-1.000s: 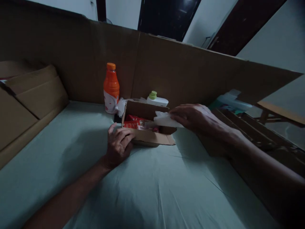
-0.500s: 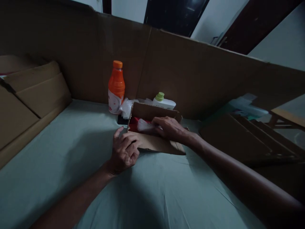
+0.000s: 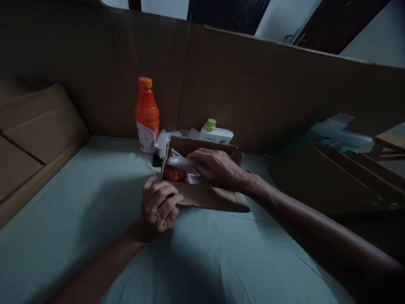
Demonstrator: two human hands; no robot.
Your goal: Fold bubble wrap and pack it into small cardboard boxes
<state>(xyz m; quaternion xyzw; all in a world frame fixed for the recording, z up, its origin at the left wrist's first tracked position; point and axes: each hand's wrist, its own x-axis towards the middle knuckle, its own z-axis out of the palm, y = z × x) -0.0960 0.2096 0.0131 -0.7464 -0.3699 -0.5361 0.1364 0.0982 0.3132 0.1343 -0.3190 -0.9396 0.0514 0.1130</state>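
A small open cardboard box rests on the pale green cloth, its front flap folded out toward me. My left hand is curled at the box's front left corner, fingers gripping the flap edge. Inside the box, my right hand grips a whitish, plastic-wrapped item whose right part the hand covers. Below that item lie a red packet and a pale pinkish item, both partly hidden.
Behind the box stand an orange bottle, crumpled bubble wrap and a white bottle with a green cap. A dark flat object lies beside it. Cardboard boxes flank the cloth; a tall cardboard wall closes the back.
My right hand has shifted slightly left with the plastic-wrapped item, which now sits higher and further back, showing more of the red packet and the pale item. My left hand stays at the corner.
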